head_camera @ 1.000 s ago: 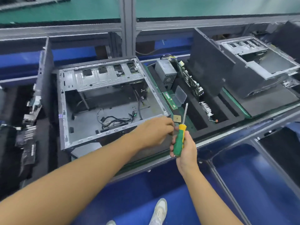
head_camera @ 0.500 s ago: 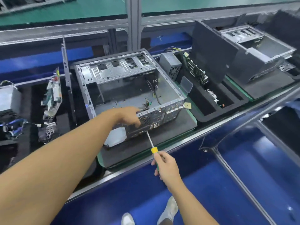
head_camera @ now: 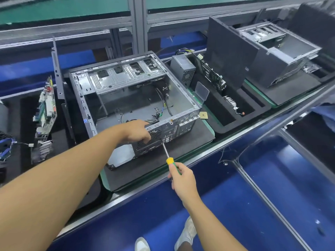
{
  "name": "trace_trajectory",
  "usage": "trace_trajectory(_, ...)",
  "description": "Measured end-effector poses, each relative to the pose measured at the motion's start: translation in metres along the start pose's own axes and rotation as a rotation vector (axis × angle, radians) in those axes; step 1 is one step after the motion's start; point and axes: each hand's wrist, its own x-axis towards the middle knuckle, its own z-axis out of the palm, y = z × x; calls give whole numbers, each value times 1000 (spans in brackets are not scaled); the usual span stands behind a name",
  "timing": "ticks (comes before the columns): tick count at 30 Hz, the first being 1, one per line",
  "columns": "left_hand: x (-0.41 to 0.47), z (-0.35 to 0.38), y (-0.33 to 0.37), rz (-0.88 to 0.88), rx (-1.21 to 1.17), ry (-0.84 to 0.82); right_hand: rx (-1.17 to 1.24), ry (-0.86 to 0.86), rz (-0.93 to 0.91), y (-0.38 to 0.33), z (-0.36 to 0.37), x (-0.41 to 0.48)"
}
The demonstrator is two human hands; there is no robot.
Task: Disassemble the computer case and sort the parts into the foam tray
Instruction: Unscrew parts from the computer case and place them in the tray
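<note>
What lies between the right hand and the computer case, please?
Head view: the screwdriver, gripped by the right hand, with its shaft tip at the rear panel of the computer case.

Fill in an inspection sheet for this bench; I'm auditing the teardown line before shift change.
Surface: black foam mat under the computer case.
Job's things: case open, nearly stripped; foam tray holds power supply and circuit board.
Clutter: small square chip beside the case's corner.
Grips: left hand holds the case's rear edge; right hand grips the screwdriver, tip at the rear panel.
Cables: loose leads inside the case; thin wire hanging below the bench rail.
Surroundings: second case to the right, tray of boards to the left.
</note>
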Motion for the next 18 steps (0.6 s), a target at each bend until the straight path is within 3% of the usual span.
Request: trace_trajectory(18, -1, -1, -1, 18, 19, 7, -6, -17, 27, -1, -2, -1)
